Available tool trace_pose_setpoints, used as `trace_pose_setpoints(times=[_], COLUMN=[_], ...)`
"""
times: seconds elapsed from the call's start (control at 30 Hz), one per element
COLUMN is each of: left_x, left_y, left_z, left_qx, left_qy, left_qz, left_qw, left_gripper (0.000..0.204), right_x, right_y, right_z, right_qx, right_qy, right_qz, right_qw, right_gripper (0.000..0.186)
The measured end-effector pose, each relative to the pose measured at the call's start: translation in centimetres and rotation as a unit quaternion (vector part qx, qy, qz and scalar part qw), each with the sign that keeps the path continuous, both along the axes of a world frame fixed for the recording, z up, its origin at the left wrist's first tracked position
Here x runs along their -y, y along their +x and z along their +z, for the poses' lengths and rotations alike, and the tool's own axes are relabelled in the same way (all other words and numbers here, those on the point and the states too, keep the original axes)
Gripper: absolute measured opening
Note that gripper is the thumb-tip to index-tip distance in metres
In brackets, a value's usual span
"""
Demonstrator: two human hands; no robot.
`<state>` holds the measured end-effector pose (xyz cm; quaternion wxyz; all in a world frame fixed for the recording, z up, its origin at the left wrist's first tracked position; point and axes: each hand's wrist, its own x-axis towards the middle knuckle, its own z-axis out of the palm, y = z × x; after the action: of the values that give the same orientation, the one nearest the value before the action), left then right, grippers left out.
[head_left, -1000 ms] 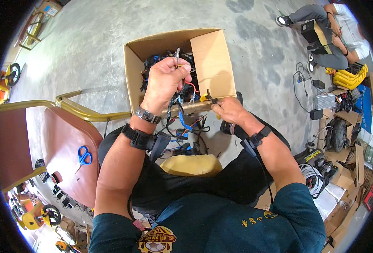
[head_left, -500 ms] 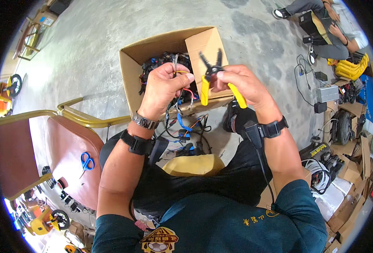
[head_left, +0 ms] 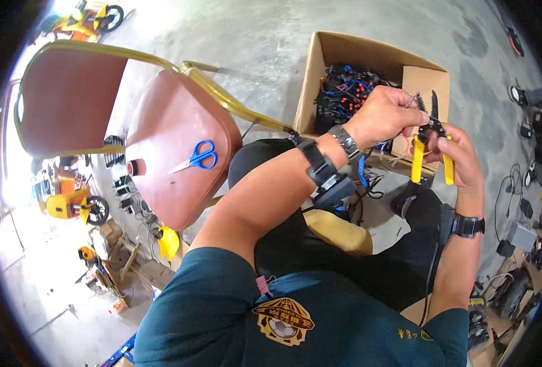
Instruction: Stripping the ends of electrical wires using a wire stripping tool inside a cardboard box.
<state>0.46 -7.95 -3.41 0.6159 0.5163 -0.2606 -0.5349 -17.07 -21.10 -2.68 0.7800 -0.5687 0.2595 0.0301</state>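
Observation:
My right hand grips a wire stripper with yellow handles and black jaws. The tool's jaws and handles are spread apart. Close against the jaws, my left hand pinches the end of some thin wires; its fingertips partly hide them. A blue-sleeved cable and black leads hang below my hands toward the floor. Just behind them stands an open cardboard box with a tangle of dark wires and red connectors in it.
On my left is a chair with a pink seat and gold frame. Blue-handled scissors and a small dark roll lie on that seat. Chargers and cables are on the floor at the right. A yellow seat part is between my legs.
The view has swung left, so the chair and box appear farther right. My left hand and the wires have come close to the wire stripper's jaws; they were apart before.

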Motion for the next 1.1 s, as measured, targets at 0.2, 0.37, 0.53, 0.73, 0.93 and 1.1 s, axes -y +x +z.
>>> trace_pose_setpoints(times=[0.2,0.37,0.53,0.73,0.93,1.1], left_x=[0.3,-0.1,0.1,0.4,0.5,0.6], left_y=[0.6,1.5,1.8,2.1,2.1,1.9], left_z=[0.0,0.6,0.7,-0.4,-0.8,-1.0], left_qx=[0.037,0.010,-0.023,-0.067,-0.070,-0.070], left_qy=[0.040,0.058,0.094,0.059,0.050,0.044], left_qz=[0.036,0.035,0.052,0.057,0.088,0.095], left_qw=[0.998,0.998,0.994,0.994,0.992,0.992], left_gripper=[0.019,0.018,0.009,0.008,0.015,0.016], right_x=[-0.6,-2.1,-2.6,-1.2,-1.8,-2.2], right_y=[-0.2,1.1,2.0,1.4,1.1,1.4], right_z=[-0.8,-1.7,-1.3,-0.3,-0.7,-0.9], right_qx=[0.063,0.087,0.065,0.010,-0.073,-0.090], right_qy=[0.071,0.196,0.195,0.064,-0.192,-0.196], right_qz=[-0.088,0.001,0.038,-0.074,0.018,0.042], right_qw=[0.992,0.977,0.978,0.995,0.979,0.976], right_gripper=[0.055,0.046,0.036,0.034,0.022,0.023])
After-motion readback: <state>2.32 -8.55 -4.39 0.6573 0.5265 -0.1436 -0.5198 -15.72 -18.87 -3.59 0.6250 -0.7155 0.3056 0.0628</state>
